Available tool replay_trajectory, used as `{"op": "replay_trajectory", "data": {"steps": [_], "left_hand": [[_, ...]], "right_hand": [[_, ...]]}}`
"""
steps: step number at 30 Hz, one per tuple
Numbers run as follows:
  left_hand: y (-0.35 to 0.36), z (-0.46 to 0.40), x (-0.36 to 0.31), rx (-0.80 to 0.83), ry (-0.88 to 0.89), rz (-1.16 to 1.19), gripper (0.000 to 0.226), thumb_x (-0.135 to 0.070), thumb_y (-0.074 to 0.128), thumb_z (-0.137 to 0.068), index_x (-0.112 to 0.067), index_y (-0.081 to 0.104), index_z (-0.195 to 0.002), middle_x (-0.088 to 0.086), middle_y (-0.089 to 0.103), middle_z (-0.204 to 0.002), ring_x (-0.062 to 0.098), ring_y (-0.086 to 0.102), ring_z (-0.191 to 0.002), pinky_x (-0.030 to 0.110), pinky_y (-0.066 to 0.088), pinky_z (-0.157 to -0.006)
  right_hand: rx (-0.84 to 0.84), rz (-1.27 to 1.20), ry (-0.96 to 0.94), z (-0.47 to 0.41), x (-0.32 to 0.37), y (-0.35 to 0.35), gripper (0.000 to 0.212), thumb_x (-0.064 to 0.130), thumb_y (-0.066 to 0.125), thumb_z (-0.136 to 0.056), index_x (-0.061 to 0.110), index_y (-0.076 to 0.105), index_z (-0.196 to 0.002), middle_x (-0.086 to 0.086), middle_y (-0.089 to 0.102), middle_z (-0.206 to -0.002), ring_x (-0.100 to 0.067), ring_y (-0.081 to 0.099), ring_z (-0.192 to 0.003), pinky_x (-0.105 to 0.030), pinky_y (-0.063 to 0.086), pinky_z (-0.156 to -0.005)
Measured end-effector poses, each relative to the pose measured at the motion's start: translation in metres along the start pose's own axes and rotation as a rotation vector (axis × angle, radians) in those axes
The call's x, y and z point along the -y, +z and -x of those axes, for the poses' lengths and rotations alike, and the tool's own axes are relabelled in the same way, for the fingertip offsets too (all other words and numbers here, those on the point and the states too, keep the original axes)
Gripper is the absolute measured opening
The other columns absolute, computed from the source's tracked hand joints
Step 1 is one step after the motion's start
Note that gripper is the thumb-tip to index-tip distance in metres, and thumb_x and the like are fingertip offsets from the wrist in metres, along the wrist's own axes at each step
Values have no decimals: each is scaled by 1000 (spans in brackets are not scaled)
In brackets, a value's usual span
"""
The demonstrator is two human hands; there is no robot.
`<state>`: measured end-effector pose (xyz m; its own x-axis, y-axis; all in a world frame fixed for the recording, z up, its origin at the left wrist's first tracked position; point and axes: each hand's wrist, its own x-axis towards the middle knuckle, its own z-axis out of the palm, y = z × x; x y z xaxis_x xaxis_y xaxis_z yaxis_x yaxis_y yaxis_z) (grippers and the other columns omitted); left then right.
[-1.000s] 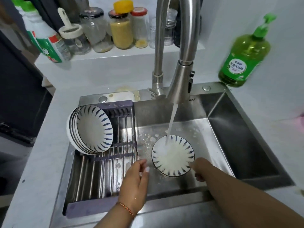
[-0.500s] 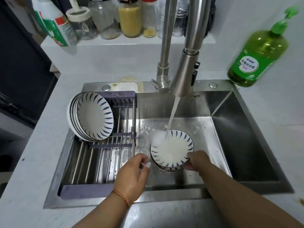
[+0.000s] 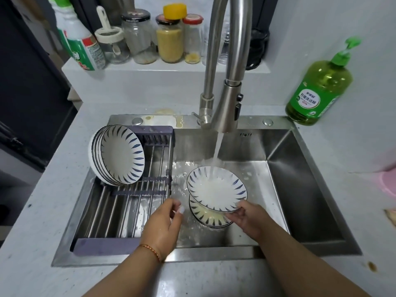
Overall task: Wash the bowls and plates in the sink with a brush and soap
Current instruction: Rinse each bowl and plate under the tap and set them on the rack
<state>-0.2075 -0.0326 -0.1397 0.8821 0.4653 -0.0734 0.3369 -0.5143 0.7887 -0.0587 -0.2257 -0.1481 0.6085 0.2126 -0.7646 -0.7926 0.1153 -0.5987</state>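
Observation:
A white bowl with blue leaf marks [image 3: 216, 188] is held tilted under the running water from the tap [image 3: 227, 108]. My right hand [image 3: 246, 217] grips its near rim. Below it, another patterned bowl [image 3: 205, 217] with yellowish residue sits on the sink floor [image 3: 235, 234]. My left hand [image 3: 165, 224] hovers just left of the bowls with loosely bent fingers and holds nothing. Several washed bowls [image 3: 119, 155] lean on edge in the drying rack [image 3: 128, 202] over the sink's left side. No brush is in view.
A green dish soap bottle [image 3: 319, 91] stands on the counter at the sink's back right corner. Jars and bottles [image 3: 169, 39] line the ledge behind the tap. A pink object [image 3: 387, 185] lies at the right edge. The sink's right part is deeper.
My right hand has lifted the top bowl off the one beneath and tilted it under the water. My left hand stays beside the bowls.

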Motion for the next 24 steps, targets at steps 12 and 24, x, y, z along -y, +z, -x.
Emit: {"op": "replay_trajectory", "data": {"steps": [12,24], "left_hand": [[8,-47,-76,218,-618,1402,49,-47,40,-98,-17,50,-136,12,64,-126,32,64,-112,51,56,-84],[6,-50,-76,140,-584,1449,50,-46,42,-97,-18,49,-138,10,66,-124,29,67,-107,43,59,-71]], "right_hand": [[97,84,-348,39,17,12,14,-5,51,-91,-11,57,-79,-11,36,-70,-38,58,-76,-36,58,-62],[-198,1250,-1179,65,37,6,45,52,35,-90,20,65,-100,9,62,-103,-12,55,-102,-34,41,-94]]}}
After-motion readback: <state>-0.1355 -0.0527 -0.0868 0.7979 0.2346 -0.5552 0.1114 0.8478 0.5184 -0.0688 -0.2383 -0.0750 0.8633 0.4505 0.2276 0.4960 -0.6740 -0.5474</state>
